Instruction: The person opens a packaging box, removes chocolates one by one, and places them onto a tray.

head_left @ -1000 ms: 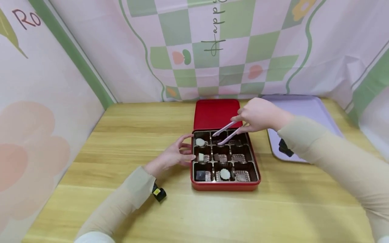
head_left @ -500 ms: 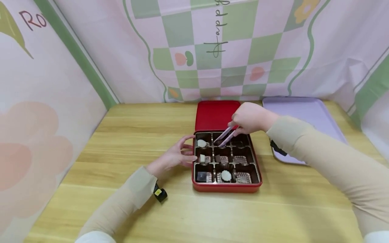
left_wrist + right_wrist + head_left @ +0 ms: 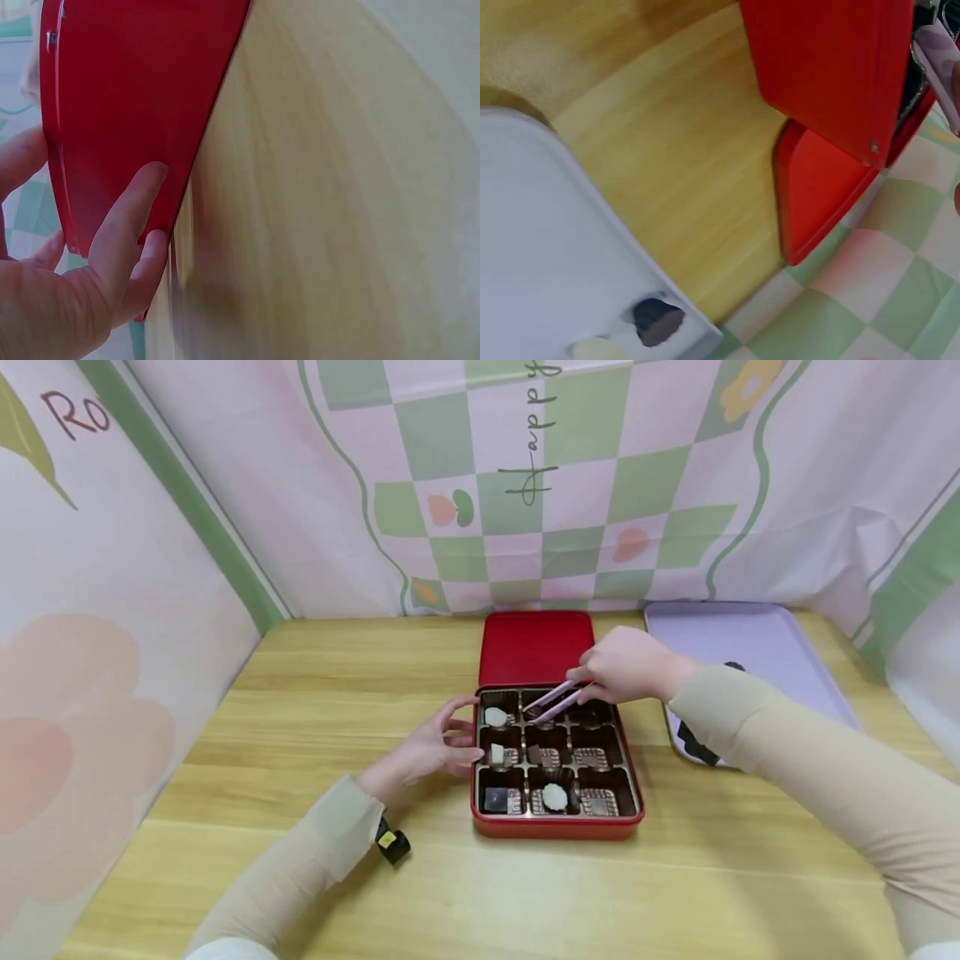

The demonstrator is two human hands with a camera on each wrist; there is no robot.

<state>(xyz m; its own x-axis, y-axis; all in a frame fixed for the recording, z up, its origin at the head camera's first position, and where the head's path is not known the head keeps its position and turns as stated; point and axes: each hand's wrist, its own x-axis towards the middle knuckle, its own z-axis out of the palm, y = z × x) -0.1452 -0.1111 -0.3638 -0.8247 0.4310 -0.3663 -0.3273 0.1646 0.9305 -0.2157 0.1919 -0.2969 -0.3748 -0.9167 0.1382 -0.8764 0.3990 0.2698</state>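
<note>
In the head view an opened red tin (image 3: pixel 558 829) holds a brown divided insert with several chocolates. My left hand (image 3: pixel 427 747) rests its spread fingers against the tin's left side, also seen in the left wrist view. My right hand (image 3: pixel 626 664) pinches pale purple tongs (image 3: pixel 557 700). Their tips reach into the back middle compartment; whether something dark lies between them, I cannot tell. A white chocolate (image 3: pixel 496 717) sits back left, a dark square chocolate (image 3: pixel 496 799) front left, and a white scalloped chocolate (image 3: pixel 555 797) front middle. Small pieces lie in the middle row.
The tin's red lid (image 3: pixel 534 647) lies flat behind it. A lilac tray (image 3: pixel 780 647) stands at the back right, partly behind my right sleeve. On it the right wrist view shows a dark piece (image 3: pixel 658 321) and a pale piece (image 3: pixel 598 349). Patterned cloth (image 3: pixel 502 527) hangs behind.
My right hand has come lower, bringing the tongs' tips down into the back middle compartment. The gap between the tips has narrowed. My left hand stays at the tin's side.
</note>
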